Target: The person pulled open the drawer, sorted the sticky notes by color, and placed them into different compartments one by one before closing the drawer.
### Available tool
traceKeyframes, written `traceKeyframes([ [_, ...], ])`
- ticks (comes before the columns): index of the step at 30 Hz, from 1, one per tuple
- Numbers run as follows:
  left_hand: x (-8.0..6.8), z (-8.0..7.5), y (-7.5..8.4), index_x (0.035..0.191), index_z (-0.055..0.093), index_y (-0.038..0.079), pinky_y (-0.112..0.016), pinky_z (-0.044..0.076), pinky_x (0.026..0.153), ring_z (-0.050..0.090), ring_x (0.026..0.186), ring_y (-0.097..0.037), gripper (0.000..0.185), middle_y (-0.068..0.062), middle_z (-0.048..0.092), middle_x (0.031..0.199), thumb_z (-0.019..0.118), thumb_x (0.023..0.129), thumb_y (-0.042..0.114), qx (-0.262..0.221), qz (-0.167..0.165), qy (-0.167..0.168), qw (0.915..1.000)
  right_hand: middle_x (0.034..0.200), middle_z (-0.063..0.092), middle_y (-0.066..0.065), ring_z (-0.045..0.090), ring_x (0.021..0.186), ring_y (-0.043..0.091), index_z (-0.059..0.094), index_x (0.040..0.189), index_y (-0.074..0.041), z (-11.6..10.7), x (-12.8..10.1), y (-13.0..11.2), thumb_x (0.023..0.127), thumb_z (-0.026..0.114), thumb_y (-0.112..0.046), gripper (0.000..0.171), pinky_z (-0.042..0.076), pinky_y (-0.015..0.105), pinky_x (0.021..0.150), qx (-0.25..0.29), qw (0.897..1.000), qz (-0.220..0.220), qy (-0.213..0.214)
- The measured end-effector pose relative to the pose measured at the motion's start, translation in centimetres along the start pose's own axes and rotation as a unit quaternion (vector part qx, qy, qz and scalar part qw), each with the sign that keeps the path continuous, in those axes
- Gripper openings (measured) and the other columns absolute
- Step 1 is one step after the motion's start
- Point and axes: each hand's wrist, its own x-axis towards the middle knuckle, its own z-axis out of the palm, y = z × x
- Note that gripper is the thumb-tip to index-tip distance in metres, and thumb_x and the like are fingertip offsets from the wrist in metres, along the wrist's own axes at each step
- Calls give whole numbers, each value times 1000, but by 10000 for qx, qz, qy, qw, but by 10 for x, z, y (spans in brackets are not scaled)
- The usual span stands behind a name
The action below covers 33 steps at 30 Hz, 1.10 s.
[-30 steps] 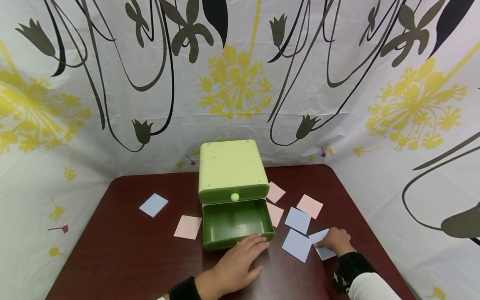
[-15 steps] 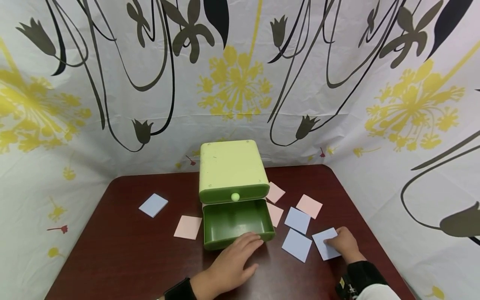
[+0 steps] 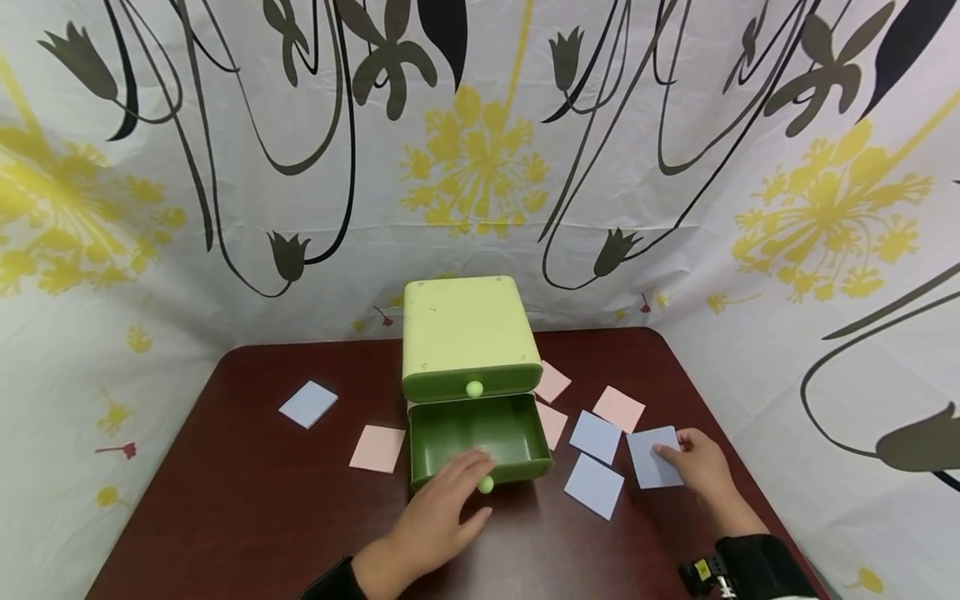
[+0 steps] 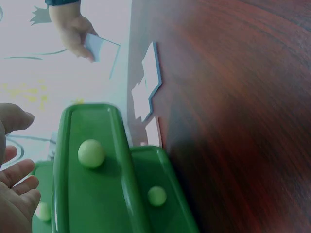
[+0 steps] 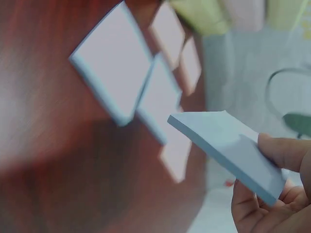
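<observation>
Hands: left hand (image 3: 438, 521) rested open at the drawer (image 3: 480, 442) front, blue pad (image 3: 655, 457) pinched in right hand (image 3: 701, 471), best carried flat over the rim.

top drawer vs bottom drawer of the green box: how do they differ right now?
The top drawer is pushed in, with only its front and knob showing; the bottom drawer is pulled out, its inside bare. The left hand rests at the bottom drawer's front edge by its knob; nothing touches the top drawer. Both are dark green with a pale round knob.
</observation>
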Motion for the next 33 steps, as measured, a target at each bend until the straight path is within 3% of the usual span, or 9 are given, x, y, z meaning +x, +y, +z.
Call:
traceKeyframes([
  [4,-6,-9,-4,130,56,5,-42,48,99,47,129,-25,57,-9,56,132,79,79,14,-26,-212,162,9996,93,59,21,58,81,25,51,109,11,2,-8,-29,93,64,-18,36,50,29,60,165,9997,-179,-32],
  [10,-15,-19,-10,129,56,4,-43,50,96,48,128,-27,58,-9,57,131,80,77,12,178,-278,388,9987,87,53,13,51,78,21,50,108,8,15,-15,-69,94,62,-19,33,45,27,58,556,9977,-216,-321],
  [14,-23,-25,-14,129,57,5,-43,51,94,48,128,-27,57,-8,57,130,80,77,12,255,-411,517,9975,93,56,13,54,81,19,51,111,8,29,-16,-89,95,61,-19,33,48,27,62,990,9925,-226,-687],
  [18,-31,-30,-18,128,58,5,-43,51,93,48,128,-28,57,-8,57,130,80,76,12,355,-479,607,9964,95,57,12,58,80,17,51,103,6,45,-17,-102,95,60,-16,25,52,28,65,1399,9842,-169,-1073],
  [23,-38,-35,-24,125,59,6,-43,51,93,50,126,-29,57,-9,58,128,82,73,14,651,-425,774,9940,97,57,13,61,82,19,50,97,4,59,-19,-113,94,59,-13,20,53,30,70,1637,9788,-183,-1214],
  [33,-49,-42,-30,121,62,4,-43,53,90,54,119,-30,56,-11,58,127,83,71,14,1216,-554,1004,9859,98,60,12,57,80,18,57,103,5,85,-17,-132,93,61,-16,23,49,30,67,1327,9811,-276,-1378],
])
